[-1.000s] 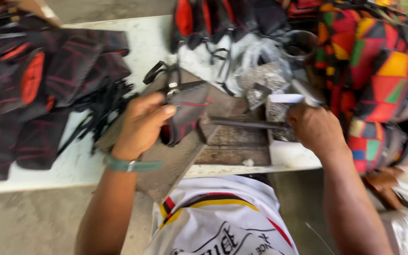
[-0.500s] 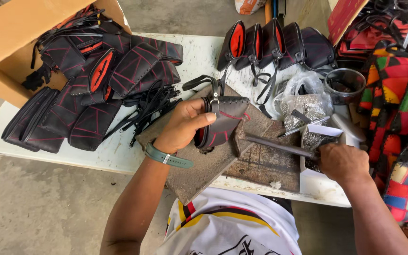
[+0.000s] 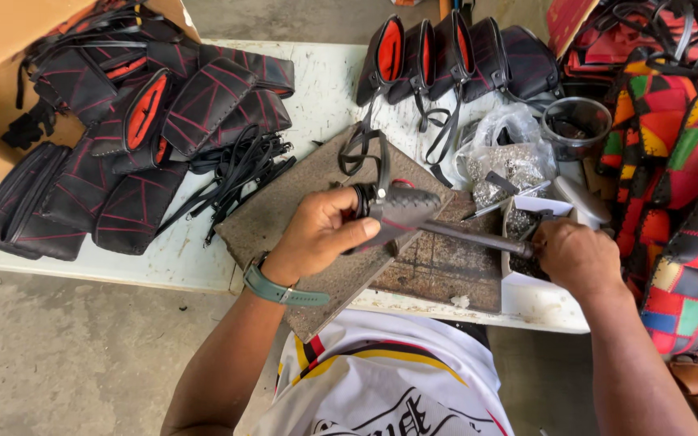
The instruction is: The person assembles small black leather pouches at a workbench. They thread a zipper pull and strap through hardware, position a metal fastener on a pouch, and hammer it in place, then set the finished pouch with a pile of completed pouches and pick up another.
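Here left hand (image 3: 317, 238) has its fingers closed round a small dark pouch (image 3: 401, 211), pressing it flat on the grey stone slab (image 3: 284, 214). Right hand (image 3: 579, 258), just right of the slab, is wrapped tight on a hammer (image 3: 478, 239) whose head end meets the pouch. Pouch looks soft, light, floppy leather, strap loop trailing up the slab; best pinched at the stiffer stitched edge. Hammer rigid, likely heavy, gripped at the handle end. Finished pouches (image 3: 123, 137) piled on the worktop left of slab
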The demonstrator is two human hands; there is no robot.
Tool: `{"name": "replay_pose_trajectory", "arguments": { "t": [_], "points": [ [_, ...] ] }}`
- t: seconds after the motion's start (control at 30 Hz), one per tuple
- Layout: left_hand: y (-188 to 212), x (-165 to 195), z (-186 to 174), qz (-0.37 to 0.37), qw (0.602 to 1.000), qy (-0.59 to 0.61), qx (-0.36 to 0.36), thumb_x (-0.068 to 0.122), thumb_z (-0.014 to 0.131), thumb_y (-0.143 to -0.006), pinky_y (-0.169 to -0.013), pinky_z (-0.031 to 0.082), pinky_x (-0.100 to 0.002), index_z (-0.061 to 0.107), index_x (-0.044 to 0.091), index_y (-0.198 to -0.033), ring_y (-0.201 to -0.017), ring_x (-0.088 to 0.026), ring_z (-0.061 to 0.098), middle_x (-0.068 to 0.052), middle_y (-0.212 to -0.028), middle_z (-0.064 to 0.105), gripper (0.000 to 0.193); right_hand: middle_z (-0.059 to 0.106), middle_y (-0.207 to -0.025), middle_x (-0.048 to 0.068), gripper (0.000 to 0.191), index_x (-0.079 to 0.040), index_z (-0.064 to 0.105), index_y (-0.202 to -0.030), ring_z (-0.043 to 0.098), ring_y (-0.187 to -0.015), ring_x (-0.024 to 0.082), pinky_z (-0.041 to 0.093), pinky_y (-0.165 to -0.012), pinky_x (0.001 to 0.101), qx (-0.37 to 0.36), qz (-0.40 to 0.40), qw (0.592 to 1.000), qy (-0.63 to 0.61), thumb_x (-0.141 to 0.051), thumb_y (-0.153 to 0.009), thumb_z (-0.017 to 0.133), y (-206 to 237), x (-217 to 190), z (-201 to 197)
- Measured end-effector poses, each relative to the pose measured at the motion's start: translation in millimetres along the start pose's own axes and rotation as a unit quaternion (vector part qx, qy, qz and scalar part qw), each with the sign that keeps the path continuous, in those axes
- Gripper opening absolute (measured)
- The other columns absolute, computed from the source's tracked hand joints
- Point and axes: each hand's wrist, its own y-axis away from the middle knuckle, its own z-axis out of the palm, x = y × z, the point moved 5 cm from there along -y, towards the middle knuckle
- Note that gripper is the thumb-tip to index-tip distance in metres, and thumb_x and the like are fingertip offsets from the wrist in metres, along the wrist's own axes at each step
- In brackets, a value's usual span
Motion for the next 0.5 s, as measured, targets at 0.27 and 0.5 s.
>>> {"name": "replay_pose_trajectory", "arguments": {
  "t": [0.27,0.5],
  "points": [
    [-2.7,-6.6,-5.2,0.013,1.000,0.005,0.024,0.011,0.071,-0.098,-0.067,0.046,-0.020,0.065,0.001,-0.098,-0.080,-0.001,0.053,0.003,-0.090,0.063,0.012,0.070,-0.109,0.012,0.012,-0.005,0.068,-0.101,0.067,-0.091,0.030,0.054,-0.083,0.0408,0.229,-0.060,0.901,-0.363,-0.015,-0.098,0.063,36.7,-16.4,-86.9],
    [-3.1,-2.5,-3.6,0.001,0.998,-0.035,0.051,0.011,0.071,-0.098,-0.059,0.040,-0.019,0.065,0.001,-0.095,-0.071,0.000,0.050,0.003,-0.084,0.063,0.011,0.067,-0.112,0.011,0.009,-0.003,0.066,-0.106,0.065,-0.093,0.023,0.053,-0.083,0.0348,0.191,-0.440,0.396,-0.783,-0.011,-0.103,0.064,132.1,-87.6,-187.0]
  ]
}}
